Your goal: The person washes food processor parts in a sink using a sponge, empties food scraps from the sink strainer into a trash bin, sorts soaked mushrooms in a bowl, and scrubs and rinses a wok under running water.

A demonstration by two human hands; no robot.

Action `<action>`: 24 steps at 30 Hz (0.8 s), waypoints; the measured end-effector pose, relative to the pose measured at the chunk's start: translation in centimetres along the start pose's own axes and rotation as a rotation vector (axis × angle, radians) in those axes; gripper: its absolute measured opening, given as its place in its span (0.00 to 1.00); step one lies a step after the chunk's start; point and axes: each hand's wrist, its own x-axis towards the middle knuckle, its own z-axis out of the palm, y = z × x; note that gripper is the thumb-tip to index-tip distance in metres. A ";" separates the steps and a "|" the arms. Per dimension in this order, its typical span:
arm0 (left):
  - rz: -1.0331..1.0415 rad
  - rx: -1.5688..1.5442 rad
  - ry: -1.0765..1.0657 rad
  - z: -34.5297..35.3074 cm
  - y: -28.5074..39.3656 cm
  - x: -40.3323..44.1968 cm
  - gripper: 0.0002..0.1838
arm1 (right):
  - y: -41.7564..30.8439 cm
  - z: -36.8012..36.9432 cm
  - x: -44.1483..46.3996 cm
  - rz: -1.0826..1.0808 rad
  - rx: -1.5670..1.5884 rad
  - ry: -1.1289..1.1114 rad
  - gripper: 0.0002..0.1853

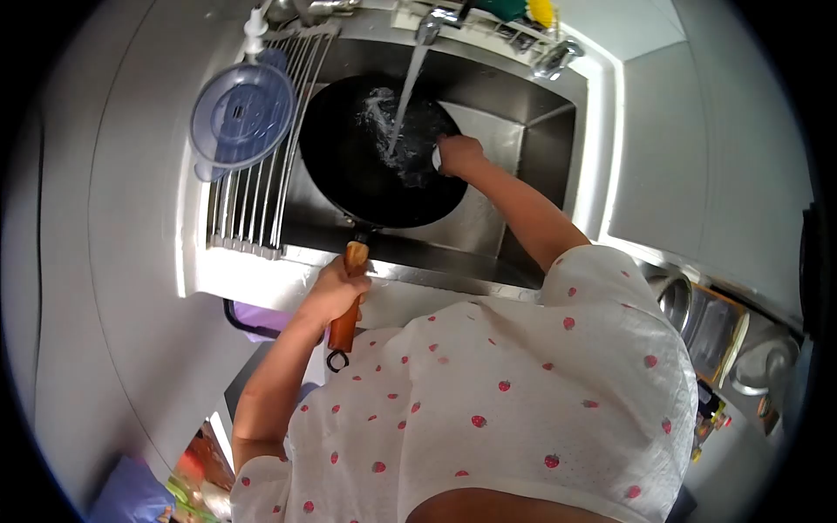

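A black wok [349,152] rests tilted in the steel sink, water from the faucet [429,28] running into it and splashing white on its inside. My left hand [333,289] is wrapped round the wok's wooden handle [345,315], which reaches over the sink's front edge. At the wok's right rim, my right hand [459,155] is closed on a small white thing [437,159]. Most of that thing is hidden by the fingers, so its kind cannot be told.
A metal roll-up rack [255,205] spans the sink's left side, bearing a bluish clear plastic colander [242,115]. Behind the faucet stands a white caddy [488,35] with green and yellow items. Metal bowls [673,301] lie to the right.
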 end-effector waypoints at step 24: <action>0.405 -0.370 -0.018 -0.7 13.4 11.7 0.06 | 11.6 -7.3 -11.9 0.324 1.381 1.185 0.26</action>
